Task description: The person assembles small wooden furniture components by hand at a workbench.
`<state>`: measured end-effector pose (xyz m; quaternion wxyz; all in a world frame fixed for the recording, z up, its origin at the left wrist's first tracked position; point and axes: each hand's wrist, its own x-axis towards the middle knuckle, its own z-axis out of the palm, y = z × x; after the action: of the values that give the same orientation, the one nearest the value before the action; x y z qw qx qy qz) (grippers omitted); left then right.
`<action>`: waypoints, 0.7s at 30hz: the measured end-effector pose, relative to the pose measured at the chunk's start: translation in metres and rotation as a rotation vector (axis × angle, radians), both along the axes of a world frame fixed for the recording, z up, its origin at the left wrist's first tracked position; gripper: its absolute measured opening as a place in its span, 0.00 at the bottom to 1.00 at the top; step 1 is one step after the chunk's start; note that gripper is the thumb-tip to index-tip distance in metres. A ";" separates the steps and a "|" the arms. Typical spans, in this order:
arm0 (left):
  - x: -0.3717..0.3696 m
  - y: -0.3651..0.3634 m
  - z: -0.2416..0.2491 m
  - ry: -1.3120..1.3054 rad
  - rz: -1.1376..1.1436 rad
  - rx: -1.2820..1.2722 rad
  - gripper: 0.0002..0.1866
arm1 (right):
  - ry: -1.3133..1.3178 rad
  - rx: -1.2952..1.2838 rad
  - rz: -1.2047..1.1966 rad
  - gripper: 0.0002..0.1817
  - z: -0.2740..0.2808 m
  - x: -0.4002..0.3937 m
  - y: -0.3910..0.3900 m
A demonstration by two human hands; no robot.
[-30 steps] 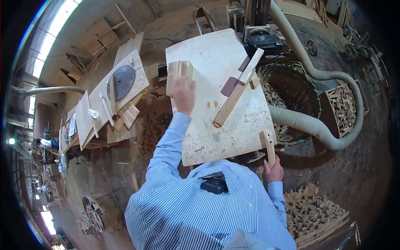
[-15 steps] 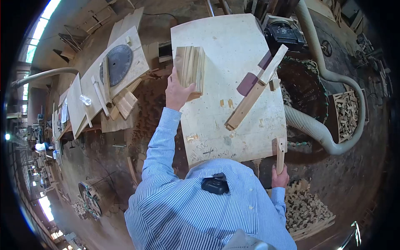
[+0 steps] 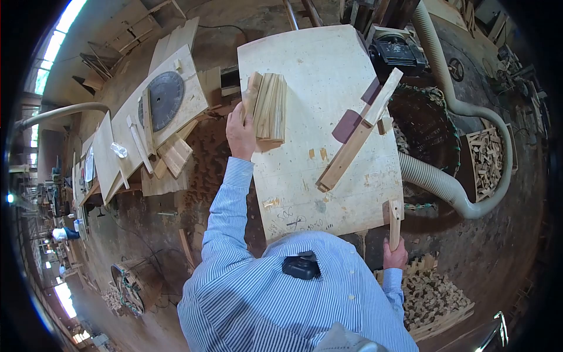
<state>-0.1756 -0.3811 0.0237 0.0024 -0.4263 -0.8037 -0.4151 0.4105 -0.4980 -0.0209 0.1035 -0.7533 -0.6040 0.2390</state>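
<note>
Seen from overhead, the person's left hand point(image 3: 240, 130) reaches across the pale table point(image 3: 328, 70) and rests against the near left side of a bundle of wood strips point(image 3: 268, 107), the fingers point(image 3: 251, 94) extended along its outermost strip rather than closed around it, so the pieces are kept packed edge to edge and aligned. The bundle lies flat on the table near its left edge, well apart from the long wooden batten point(image 3: 359, 132) that lies diagonally across the right half of the surface, apparently as a guide. The right hand point(image 3: 396, 256) is clenched on a short wood stick point(image 3: 394, 222), held upright just off the table's near right corner, low and clear of the working surface. Small chips point(image 3: 315, 154) lie scattered between bundle and batten. Beyond the right edge a woven basket point(image 3: 431, 126) holds offcuts, with a ribbed extraction hose point(image 3: 463, 111) curving around it. To the left, a neighbouring bench carries a circular saw blade point(image 3: 165, 92).
</note>
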 end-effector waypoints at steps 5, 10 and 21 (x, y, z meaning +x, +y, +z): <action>-0.009 -0.001 0.007 -0.409 -0.010 0.224 0.22 | 0.034 0.014 0.003 0.28 -0.008 0.006 -0.002; 0.062 0.023 0.048 -0.712 -0.284 0.314 0.23 | -0.004 -0.003 0.008 0.27 -0.003 0.005 -0.003; 0.198 0.188 -0.039 -0.512 -0.465 -0.035 0.23 | -0.077 0.005 -0.024 0.29 0.000 0.004 -0.006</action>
<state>0.0222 -0.1934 -0.0154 -0.3014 -0.4801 -0.6664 -0.4843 0.4142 -0.5045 -0.0208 0.0849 -0.7689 -0.5989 0.2072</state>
